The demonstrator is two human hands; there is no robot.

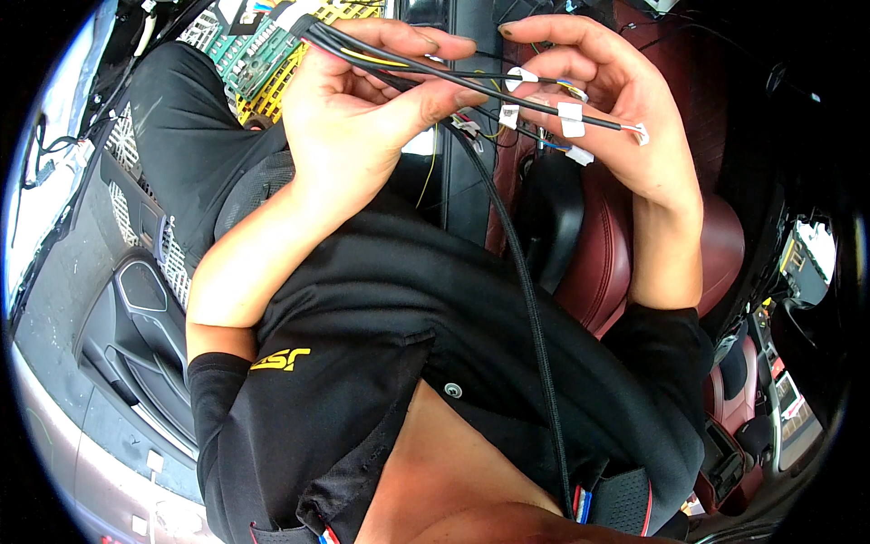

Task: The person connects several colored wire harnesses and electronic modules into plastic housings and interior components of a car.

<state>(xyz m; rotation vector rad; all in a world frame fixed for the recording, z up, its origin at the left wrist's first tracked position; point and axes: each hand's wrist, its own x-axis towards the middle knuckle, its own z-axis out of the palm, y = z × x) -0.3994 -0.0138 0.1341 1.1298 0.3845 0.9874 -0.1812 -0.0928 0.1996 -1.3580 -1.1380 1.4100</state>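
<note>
Two bare hands are raised near the top of the view, working a bundle of thin wires (471, 86) between them. The left hand (362, 100) has its fingers closed around the thick end of the bundle, thumb pressed against the wires from below. The right hand (616, 109) is curled with its fingertips pinched together on the thinner strands at the bundle's far end.

Several small white tags (571, 118) are wrapped round the separate strands, clustered between the two hands and just under the right palm; each is a short rectangular flag of tape. One strand shows yellow, others are black, and a few coloured ends appear near the tags.

A black braided cable (530, 308) runs down from the bundle, across the person's black shirt (381, 326), toward the lower edge.

Behind the left hand, at the top left, lies a green circuit board (243, 56) resting on a yellow grid-shaped tray (285, 77); what else the tray holds cannot be made out.

Below the right hand sits a dark red leather car seat (616, 272). At the left is a grey car door panel (136, 335).
</note>
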